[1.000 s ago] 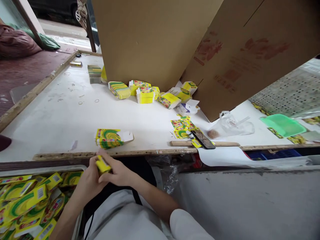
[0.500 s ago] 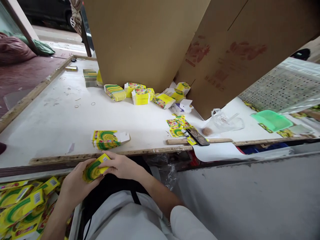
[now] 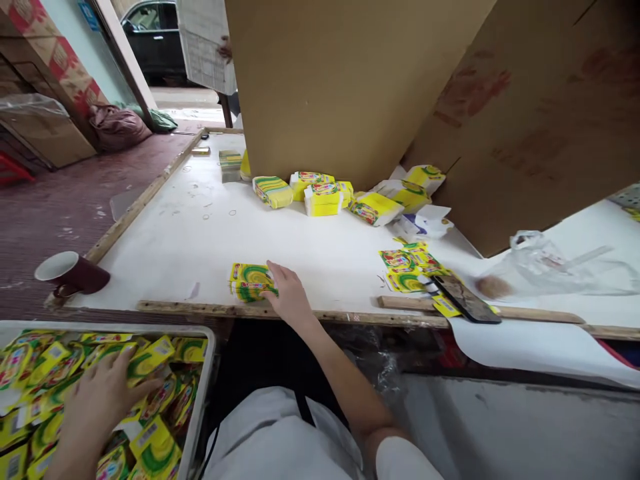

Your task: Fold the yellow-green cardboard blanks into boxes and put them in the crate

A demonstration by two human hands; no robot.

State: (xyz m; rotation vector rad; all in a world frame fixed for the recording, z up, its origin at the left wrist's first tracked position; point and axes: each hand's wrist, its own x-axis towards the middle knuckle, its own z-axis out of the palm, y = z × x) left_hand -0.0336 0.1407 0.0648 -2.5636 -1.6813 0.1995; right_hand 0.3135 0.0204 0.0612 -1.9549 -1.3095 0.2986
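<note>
My right hand (image 3: 287, 293) rests on a small stack of flat yellow-green cartons (image 3: 249, 281) near the front edge of the white table (image 3: 165, 247); its fingers lie over the stack's right end. My left hand (image 3: 103, 397) is spread, palm down, over folded yellow-green boxes (image 3: 155, 400) that fill a grey bin (image 3: 200, 393) at the lower left. Neither hand visibly grips anything.
A dark red mug (image 3: 70, 273) stands at the table's left corner. Several yellow boxes (image 3: 320, 197) lie against a big cardboard sheet (image 3: 350, 87). A phone (image 3: 465, 298), loose labels (image 3: 405, 263) and a clear plastic bag (image 3: 545, 263) lie to the right.
Both hands held one small yellow box over my lap. Now they have parted: the left went down into the bin, the right reached forward onto the stack of flat cartons. The view swung left.
</note>
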